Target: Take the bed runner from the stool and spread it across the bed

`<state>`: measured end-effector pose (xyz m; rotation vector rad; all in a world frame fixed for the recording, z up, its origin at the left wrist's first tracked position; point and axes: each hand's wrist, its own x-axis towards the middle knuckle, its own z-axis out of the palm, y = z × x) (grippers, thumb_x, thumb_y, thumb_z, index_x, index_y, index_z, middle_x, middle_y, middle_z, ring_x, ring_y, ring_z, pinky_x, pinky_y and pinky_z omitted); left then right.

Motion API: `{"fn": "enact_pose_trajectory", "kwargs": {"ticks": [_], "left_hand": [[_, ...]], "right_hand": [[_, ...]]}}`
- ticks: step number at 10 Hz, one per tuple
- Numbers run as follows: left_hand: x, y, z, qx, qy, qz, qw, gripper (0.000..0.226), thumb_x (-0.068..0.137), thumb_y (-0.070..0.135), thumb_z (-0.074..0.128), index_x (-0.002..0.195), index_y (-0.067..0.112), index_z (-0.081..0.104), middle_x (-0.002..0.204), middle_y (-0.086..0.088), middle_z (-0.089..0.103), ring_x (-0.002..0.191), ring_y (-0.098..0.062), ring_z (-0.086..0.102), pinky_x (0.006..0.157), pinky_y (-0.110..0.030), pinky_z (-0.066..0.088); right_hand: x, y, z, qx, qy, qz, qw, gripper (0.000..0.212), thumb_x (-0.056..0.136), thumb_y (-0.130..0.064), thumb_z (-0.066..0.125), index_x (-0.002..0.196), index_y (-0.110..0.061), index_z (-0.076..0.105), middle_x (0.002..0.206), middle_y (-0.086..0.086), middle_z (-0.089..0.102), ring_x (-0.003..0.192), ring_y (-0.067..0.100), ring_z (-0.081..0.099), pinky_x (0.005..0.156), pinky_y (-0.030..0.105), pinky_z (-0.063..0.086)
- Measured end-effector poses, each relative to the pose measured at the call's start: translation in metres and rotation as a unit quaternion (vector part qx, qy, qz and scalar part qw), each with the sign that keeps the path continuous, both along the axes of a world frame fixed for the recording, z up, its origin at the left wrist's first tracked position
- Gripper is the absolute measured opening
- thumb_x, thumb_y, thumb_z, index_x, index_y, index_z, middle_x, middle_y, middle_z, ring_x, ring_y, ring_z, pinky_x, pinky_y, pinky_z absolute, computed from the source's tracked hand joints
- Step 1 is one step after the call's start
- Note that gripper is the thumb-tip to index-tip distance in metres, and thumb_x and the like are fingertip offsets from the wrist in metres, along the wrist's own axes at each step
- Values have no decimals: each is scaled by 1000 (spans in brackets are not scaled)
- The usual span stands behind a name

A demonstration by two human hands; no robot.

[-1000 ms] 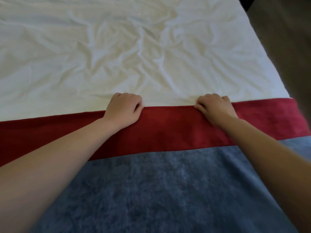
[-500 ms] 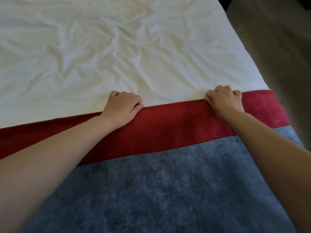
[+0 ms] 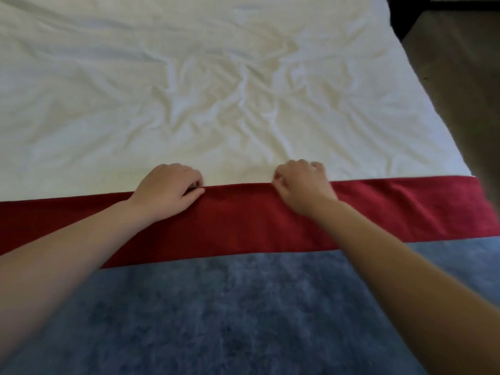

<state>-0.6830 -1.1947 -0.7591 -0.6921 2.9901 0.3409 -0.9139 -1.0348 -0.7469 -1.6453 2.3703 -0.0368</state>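
Observation:
The bed runner lies across the near part of the bed, blue-grey with a red band along its far edge. Beyond it spreads the wrinkled white sheet of the bed. My left hand pinches the red band's far edge at centre left, fingers curled over the hem. My right hand grips the same edge a little right of centre, fingers closed on the fabric. Both forearms reach in from the bottom corners. The stool is out of view.
The bed's right edge runs diagonally from top right down to the runner. Brown carpeted floor lies beyond it, with a dark piece of furniture at the top right corner.
My right hand has slid left along the red edge, closer to my left hand. The view has shifted, showing more of the sheet. The left hand stays at the hem.

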Motion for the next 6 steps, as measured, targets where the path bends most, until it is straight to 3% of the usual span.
{"fn": "enact_pose_trajectory", "kwargs": {"ticks": [2,4,6], "left_hand": [[100,-48,4,-6,-15,107,994,5,86,26,62,89,22,64,83,0,64,84,-27,60,69,-37,47],[109,-58,-10,-31,-22,123,992,13,90,29,58,88,17,63,92,-6,65,91,-31,59,71,-37,43],[118,-55,9,-28,23,161,986,27,92,40,48,97,18,62,100,-3,63,96,-25,56,74,-35,42]], "right_hand": [[127,-84,-12,-53,-41,86,994,28,95,-44,45,102,-22,60,108,1,61,107,25,53,91,42,36],[155,-109,-27,-23,8,45,999,25,97,-38,45,103,-22,63,107,3,64,105,27,54,86,38,33],[177,-115,-9,31,54,23,998,30,96,-37,43,112,-15,58,112,7,59,106,28,52,84,40,37]]}}
